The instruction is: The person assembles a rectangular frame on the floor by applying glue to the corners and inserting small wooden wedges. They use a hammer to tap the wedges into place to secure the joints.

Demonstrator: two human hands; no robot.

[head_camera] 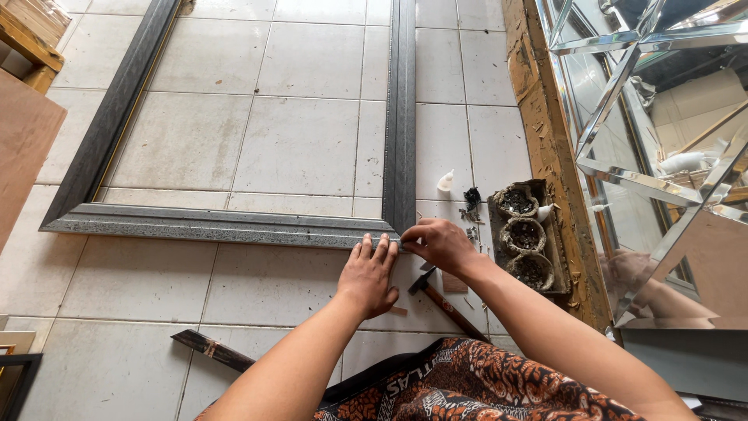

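Pressing frame (234, 226) corner w/ both hands; open floor (265, 288) nearby.

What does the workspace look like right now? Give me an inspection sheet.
Surface: pale tiled floor.
Job's things: dark picture frame lying flat; hands at its near right corner.
Clutter: hammer, white glue bottle, tray of three bowls, loose moulding strip.
Grippers: left hand flat at the corner; right hand pinching there, item too small to tell.
Cables: nothing seen.
Surroundings: mirrored panel right, wooden board left.
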